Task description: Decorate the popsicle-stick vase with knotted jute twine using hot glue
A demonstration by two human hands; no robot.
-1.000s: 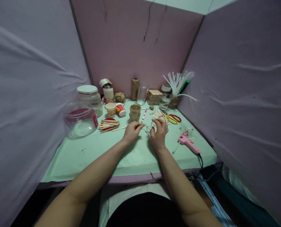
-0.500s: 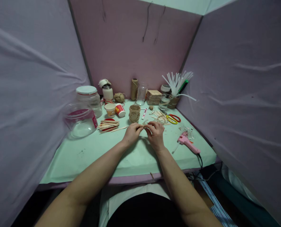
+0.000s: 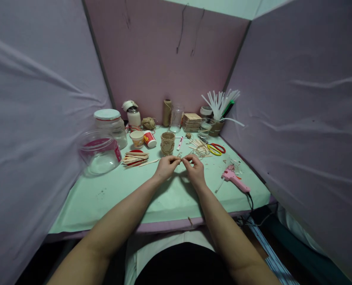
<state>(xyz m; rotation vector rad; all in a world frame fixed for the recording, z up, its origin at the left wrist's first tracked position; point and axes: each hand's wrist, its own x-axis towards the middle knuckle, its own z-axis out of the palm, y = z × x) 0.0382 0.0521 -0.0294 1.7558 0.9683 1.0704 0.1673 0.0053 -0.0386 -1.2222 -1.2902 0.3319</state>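
My left hand (image 3: 165, 167) and my right hand (image 3: 194, 168) meet fingertip to fingertip over the near middle of the table. Both are closed in a pinch on a thin piece of twine (image 3: 180, 155), whose small curl shows just above the fingertips; the rest of it is hidden by the fingers. Just beyond my left hand stands a brown cup wrapped in cord (image 3: 167, 144). Loose twine loops (image 3: 201, 150) lie past my right hand, among thin wooden sticks (image 3: 196, 144).
A pink glue gun (image 3: 235, 180) lies at the right, with scissors (image 3: 216, 149) behind it. Craft sticks (image 3: 135, 158) are piled at the left near a clear plastic tub (image 3: 100, 160). Jars, paper cups (image 3: 137, 139), a twine ball (image 3: 148, 123) and wooden squares (image 3: 192, 122) line the back.
The fingers of my right hand have drawn in to a tighter pinch beside the left fingertips. The twine curl looks smaller. The view has shifted slightly; the table things stay put.
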